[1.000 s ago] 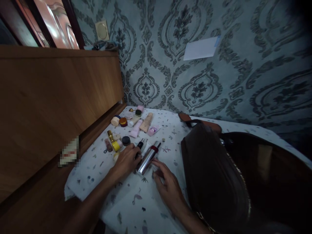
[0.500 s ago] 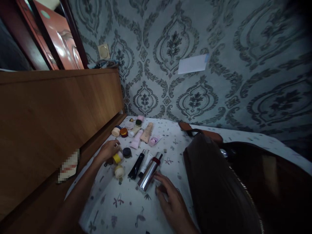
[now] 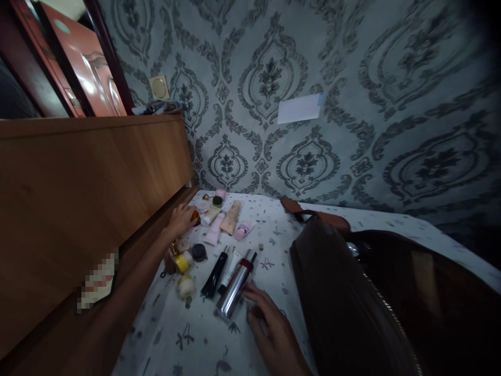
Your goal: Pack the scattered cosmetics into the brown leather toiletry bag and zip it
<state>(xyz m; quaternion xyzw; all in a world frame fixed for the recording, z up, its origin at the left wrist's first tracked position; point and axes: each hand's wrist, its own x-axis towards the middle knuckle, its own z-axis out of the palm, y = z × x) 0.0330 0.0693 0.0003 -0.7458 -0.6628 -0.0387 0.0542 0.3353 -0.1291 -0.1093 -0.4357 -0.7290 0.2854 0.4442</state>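
The left hand [image 3: 180, 219] curves over the jars beside the wooden cabinet [image 3: 97, 177], its fingertips at the amber jar [image 3: 196, 218]; whether they have closed around it I cannot tell, as the fingers hide much of that spot. A good grip here means fingertips on opposite sides of the jar, lifting straight up so that the cream tube [image 3: 211, 215] just beside it is not nudged, with the forearm kept high over the yellow-capped container [image 3: 182, 262]. The right hand [image 3: 270, 321] is relaxed, fingers loosely bent and grasping nothing, next to the silver bottle [image 3: 236, 287], which lies on the patterned surface [image 3: 205, 357] alongside the white tube [image 3: 230, 267] and black tube [image 3: 215, 275]; keeping those fingers light would avoid rolling the bottle. Compared with half a second ago, the left hand has moved farther toward the wall, leaving the gold tube [image 3: 174, 248] in view again and covering the cream-coloured jar that then stood beside the amber one, while the right hand stays by the bottle
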